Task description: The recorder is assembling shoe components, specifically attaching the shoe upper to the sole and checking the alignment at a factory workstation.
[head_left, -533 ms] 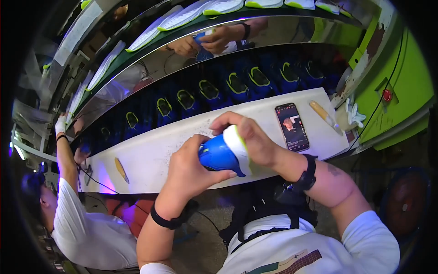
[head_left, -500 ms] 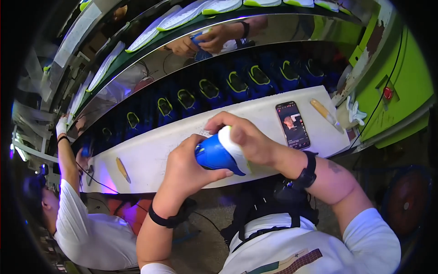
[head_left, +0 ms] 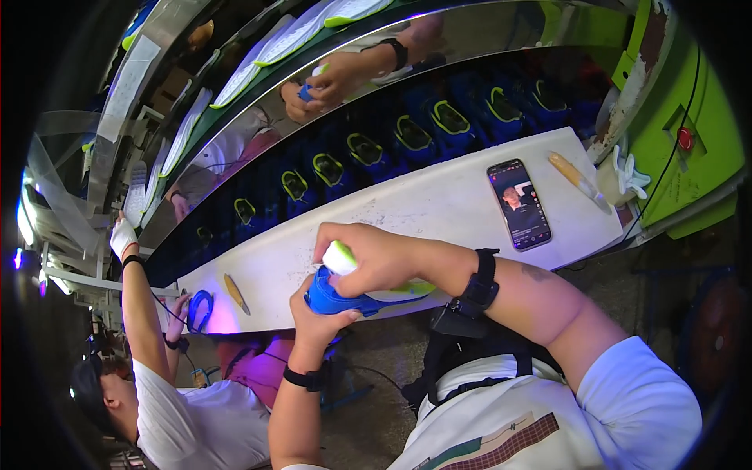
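Note:
Over the white table's front edge, my left hand (head_left: 313, 317) is wrapped round a blue shoe (head_left: 327, 298), its thumb along the near side. My right hand (head_left: 380, 254) grips a white and yellow-green shoe sole (head_left: 340, 257) against the shoe. One end of the sole sticks out past my right fingers, and another part shows below my right wrist. My right palm hides most of the sole and where it meets the shoe. Both hands are closed.
Behind the white table (head_left: 439, 243) runs a row of dark shoes (head_left: 411, 133) with yellow-green collars; soles (head_left: 294, 39) line a shelf above. A phone (head_left: 521, 205) and wooden-handled tools (head_left: 576, 180) lie on the table. At left, a co-worker's gloved hand (head_left: 123, 237) touches a sole.
My right hand has turned over and moved left across the shoe, still gripping the sole. The shoe has tilted and shifted left. At left, the co-worker's second hand and a blue shoe part now show.

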